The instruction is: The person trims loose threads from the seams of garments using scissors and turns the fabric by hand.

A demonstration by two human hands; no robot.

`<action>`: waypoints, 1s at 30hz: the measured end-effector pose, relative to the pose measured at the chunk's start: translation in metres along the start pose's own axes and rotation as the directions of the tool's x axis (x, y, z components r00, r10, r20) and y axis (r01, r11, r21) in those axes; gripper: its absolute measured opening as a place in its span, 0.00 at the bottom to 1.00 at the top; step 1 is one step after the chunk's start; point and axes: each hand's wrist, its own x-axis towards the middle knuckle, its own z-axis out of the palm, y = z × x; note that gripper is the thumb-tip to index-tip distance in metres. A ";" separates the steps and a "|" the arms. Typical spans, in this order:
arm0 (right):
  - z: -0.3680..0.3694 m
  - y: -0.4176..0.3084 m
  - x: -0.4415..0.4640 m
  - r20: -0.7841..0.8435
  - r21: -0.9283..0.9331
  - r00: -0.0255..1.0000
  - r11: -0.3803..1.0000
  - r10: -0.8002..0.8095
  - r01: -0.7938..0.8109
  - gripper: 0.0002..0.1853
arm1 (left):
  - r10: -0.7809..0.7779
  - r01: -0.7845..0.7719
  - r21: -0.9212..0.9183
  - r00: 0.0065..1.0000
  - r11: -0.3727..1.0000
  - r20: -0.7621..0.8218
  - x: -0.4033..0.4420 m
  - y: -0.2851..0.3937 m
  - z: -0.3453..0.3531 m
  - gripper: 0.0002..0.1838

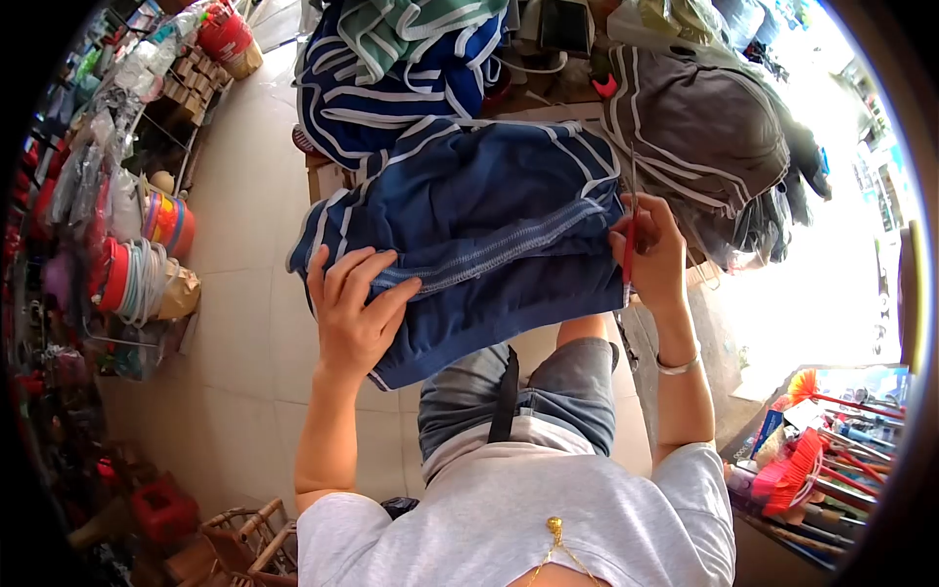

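Note:
Navy blue shorts [479,181] with white side stripes lie spread in front of me, their stitched elastic waistband [489,251] towards me. On the left end of the waistband rests my left hand [354,308], fingers spread over the cloth. At the right end, my right hand [653,249] is closed around a slim red-handled tool [629,245] with a thin metal shaft pointing away from me; its exact kind is unclear. The right fingertips are beside the edge of the shorts, and I cannot tell whether they also pinch the cloth.
Blue and green striped garments [406,73] are heaped behind the shorts. To their right sits a grey-brown striped garment pile [699,127]. Crowded goods shelves [127,205] line the left side. A box of brushes and tools [822,450] stands at lower right, a wooden chair [249,543] at lower left.

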 end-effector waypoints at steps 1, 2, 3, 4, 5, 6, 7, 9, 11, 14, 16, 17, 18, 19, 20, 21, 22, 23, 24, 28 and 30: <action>-0.002 0.002 -0.004 -0.009 -0.004 0.999 0.999 0.033 -0.033 0.23 | -0.016 0.016 -0.017 1.000 1.000 0.015 -0.004 -0.002 -0.001 0.14; -0.004 0.005 -0.008 -0.011 -0.012 0.999 0.999 0.035 -0.035 0.23 | -0.018 0.018 -0.025 1.000 1.000 0.013 -0.006 -0.003 0.000 0.14; -0.007 0.008 -0.010 -0.016 -0.003 0.999 0.999 0.044 -0.044 0.23 | -0.060 0.059 -0.090 0.998 0.994 -0.006 -0.009 -0.004 0.000 0.13; -0.009 0.008 -0.013 -0.019 0.006 0.998 0.999 0.054 -0.054 0.23 | -0.105 0.101 -0.155 0.994 0.983 -0.021 -0.012 -0.005 0.000 0.12; -0.011 0.005 -0.014 -0.015 0.021 0.995 0.995 0.099 -0.099 0.23 | -0.112 0.107 -0.161 0.993 0.981 -0.022 -0.015 -0.008 0.000 0.12; -0.012 0.005 -0.012 -0.011 0.012 0.995 0.995 0.101 -0.101 0.23 | -0.119 0.108 -0.227 0.992 0.968 -0.036 -0.018 -0.012 -0.001 0.15; -0.013 0.006 -0.010 -0.042 0.034 0.998 0.999 0.035 -0.034 0.24 | -0.129 0.109 -0.291 0.990 0.951 -0.049 -0.021 -0.014 -0.002 0.18; -0.013 0.002 -0.002 -0.071 0.107 0.997 0.994 -0.004 0.012 0.26 | -0.276 0.218 -0.461 0.959 0.860 -0.060 -0.032 -0.017 0.002 0.23; -0.009 -0.008 0.008 -0.058 0.154 0.998 0.988 -0.002 0.011 0.27 | -0.395 0.268 -0.645 0.917 0.716 -0.058 -0.042 -0.025 0.009 0.35; 0.003 -0.013 0.021 -0.017 0.187 1.000 0.982 -0.014 0.017 0.28 | -0.506 0.298 -0.776 0.862 0.557 -0.032 -0.044 -0.026 0.012 0.35; 0.013 -0.016 0.025 0.099 0.114 0.993 0.991 0.060 -0.071 0.30 | -0.491 0.301 -0.778 0.871 0.552 -0.011 -0.045 -0.031 0.011 0.35; 0.015 -0.010 0.027 0.151 0.115 0.985 0.988 0.084 -0.102 0.31 | -0.456 0.311 -0.762 0.890 0.567 0.024 -0.047 -0.033 0.012 0.36; 0.017 -0.003 0.027 0.152 0.104 0.985 0.989 0.086 -0.102 0.31 | -0.421 0.320 -0.746 0.905 0.584 0.059 -0.049 -0.034 0.012 0.37; 0.019 0.003 0.027 0.146 0.099 0.985 0.990 0.087 -0.102 0.31 | -0.415 0.299 -0.758 0.909 0.579 0.042 -0.047 -0.034 0.011 0.37; 0.020 0.007 0.029 0.143 0.096 0.986 0.991 0.083 -0.097 0.30 | -0.422 0.298 -0.760 0.906 0.578 0.034 -0.047 -0.034 0.010 0.37; 0.021 0.005 0.029 0.123 0.068 0.988 0.993 0.090 -0.099 0.31 | -0.426 0.296 -0.750 0.904 0.591 0.021 -0.046 -0.034 0.010 0.36; 0.021 0.003 0.029 0.137 0.067 0.987 0.994 0.081 -0.091 0.31 | -0.432 0.299 -0.738 0.902 0.605 0.012 -0.045 -0.034 0.009 0.36; 0.021 0.001 0.026 0.125 0.024 0.988 0.995 0.091 -0.095 0.31 | -0.449 0.317 -0.742 0.893 0.591 0.024 -0.044 -0.034 0.006 0.36; 0.021 0.000 0.024 0.113 -0.016 0.988 0.995 0.100 -0.099 0.31 | -0.459 0.327 -0.735 0.888 0.595 0.023 -0.045 -0.034 0.006 0.36; 0.009 0.010 0.018 0.217 0.159 0.975 0.985 0.037 -0.073 0.34 | -0.502 0.413 -0.699 0.860 0.583 0.089 -0.046 -0.030 0.005 0.33; 0.003 0.013 0.019 0.259 0.227 0.965 0.969 0.036 -0.097 0.36 | -0.589 0.479 -0.746 0.795 0.464 0.145 -0.045 -0.027 0.007 0.29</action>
